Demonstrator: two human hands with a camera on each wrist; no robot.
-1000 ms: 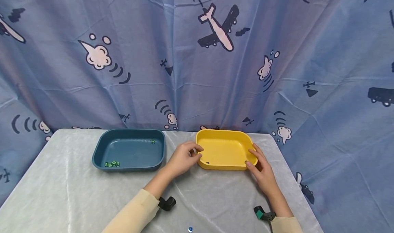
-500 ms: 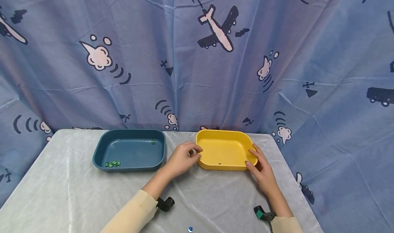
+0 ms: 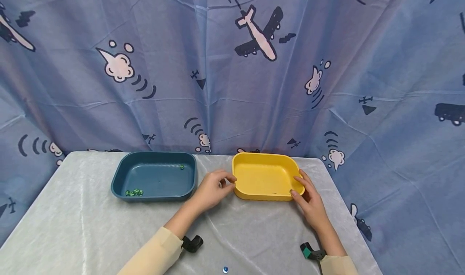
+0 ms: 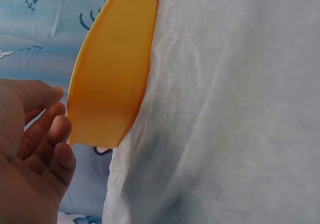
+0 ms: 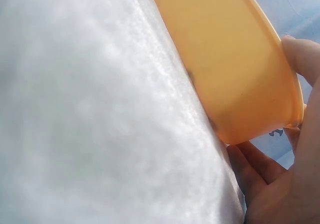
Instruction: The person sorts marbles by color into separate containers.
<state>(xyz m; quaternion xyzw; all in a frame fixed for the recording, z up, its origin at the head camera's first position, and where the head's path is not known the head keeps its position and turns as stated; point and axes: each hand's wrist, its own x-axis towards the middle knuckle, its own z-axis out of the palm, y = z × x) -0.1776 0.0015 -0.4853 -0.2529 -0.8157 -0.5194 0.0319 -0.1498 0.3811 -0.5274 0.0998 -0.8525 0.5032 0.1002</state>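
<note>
My right hand (image 3: 313,204) grips the right end of a yellow plastic bin (image 3: 254,196), thumb at the near rim and fingers along the side. At the bin's left end is my left hand (image 3: 212,191), its fingers loosely bent and holding nothing; the left wrist view shows its fingertips (image 4: 59,94) close to the rim. A tiny dark bead (image 3: 275,194) barely shows above the bin's near wall. Two dark spots show through the wall in the right wrist view. Close to the front lies a small blue bead (image 3: 225,269) on the cloth.
To the left stands a teal bin (image 3: 154,198) with several green beads (image 3: 134,192) in its near left corner and one green bead (image 3: 182,167) at the far right. A pale cloth (image 3: 254,234) covers the table; a patterned blue curtain (image 3: 174,65) hangs behind.
The dark bead has rolled right along the near wall inside the yellow bin. My left hand has drawn back slightly to the left; my right hand stays put.
</note>
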